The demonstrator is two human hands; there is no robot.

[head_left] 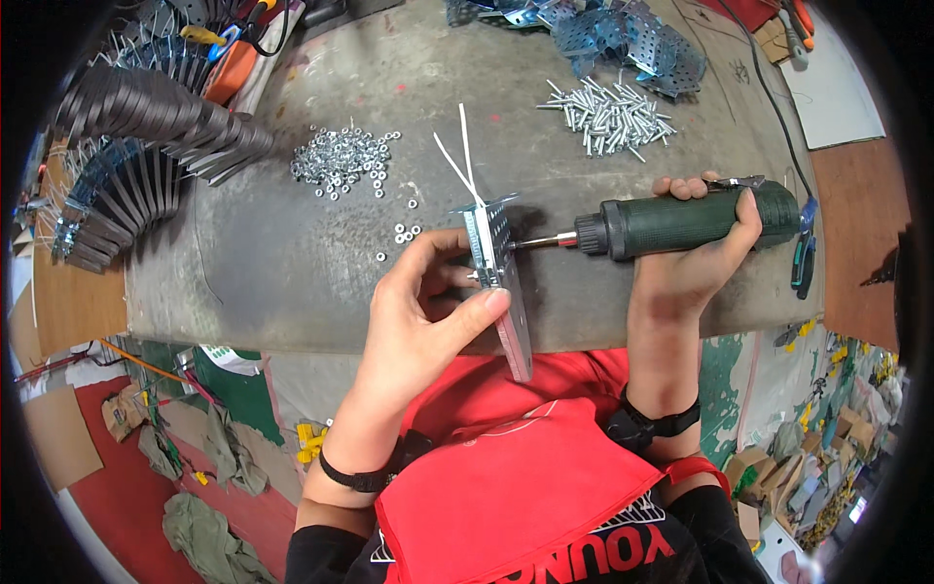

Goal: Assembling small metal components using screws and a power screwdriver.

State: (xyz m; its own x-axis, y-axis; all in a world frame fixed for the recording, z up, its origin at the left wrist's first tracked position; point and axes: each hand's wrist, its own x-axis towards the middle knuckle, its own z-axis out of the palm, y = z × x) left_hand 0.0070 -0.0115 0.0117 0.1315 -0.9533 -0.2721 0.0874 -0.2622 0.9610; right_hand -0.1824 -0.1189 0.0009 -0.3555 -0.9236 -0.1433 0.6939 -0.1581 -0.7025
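My left hand (428,311) grips a perforated metal bracket (506,282) held on edge at the near rim of the workbench (292,263). Its fingers press the left face and the thumb lies along the lower edge. My right hand (696,248) is wrapped around a dark green electric screwdriver (681,222) lying horizontal. The screwdriver's bit touches the bracket's right face near the top. Two white zip ties (462,161) stick up behind the bracket.
A heap of small nuts (341,156) lies left of centre, with a few loose ones near the bracket. Bolts (613,117) are piled at the back right, below stacked perforated plates (623,39). Dark metal strips (146,127) fan out at far left. A cable runs along the right.
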